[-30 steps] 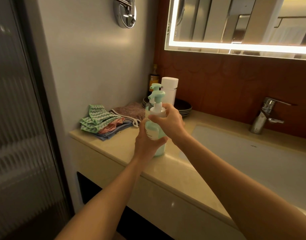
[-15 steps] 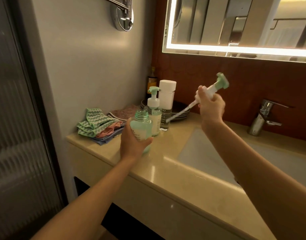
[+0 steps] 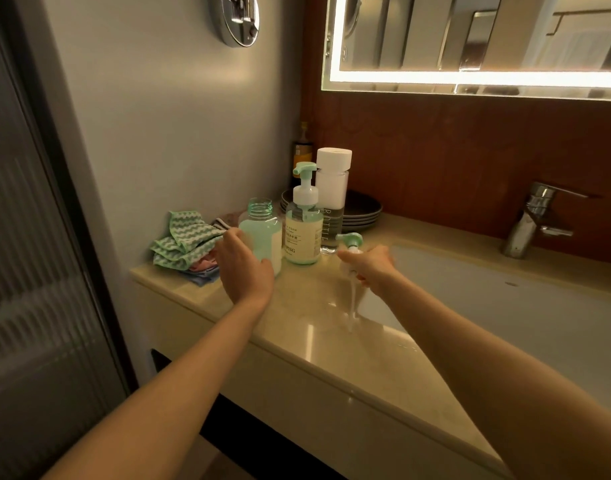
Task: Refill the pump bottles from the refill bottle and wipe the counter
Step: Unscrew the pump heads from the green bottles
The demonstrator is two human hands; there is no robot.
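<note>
Left hand [image 3: 243,268] grips open bottle [image 3: 261,230], right hand [image 3: 371,265] holds pump [image 3: 349,242] at sink edge [image 3: 404,337]

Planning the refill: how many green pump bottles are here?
2: the open bottle in the left hand, the pump-topped bottle beside it; right hand holds the detached pump. None seems hidden.

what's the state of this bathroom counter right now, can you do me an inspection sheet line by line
surface: counter, glossy beige, glare spots
job's things: open bottle upright, pump off; pump bottle beside it, pump on; white-capped refill bottle behind; removed pump held; folded cloths at the wall end
clutter: stacked plates; dark bottle in the corner
hands: left hand holds the open bottle; right hand grips the removed pump, tube blurred
cables: nothing seen
surroundings: sink, faucet, lit mirror, glass door
</note>
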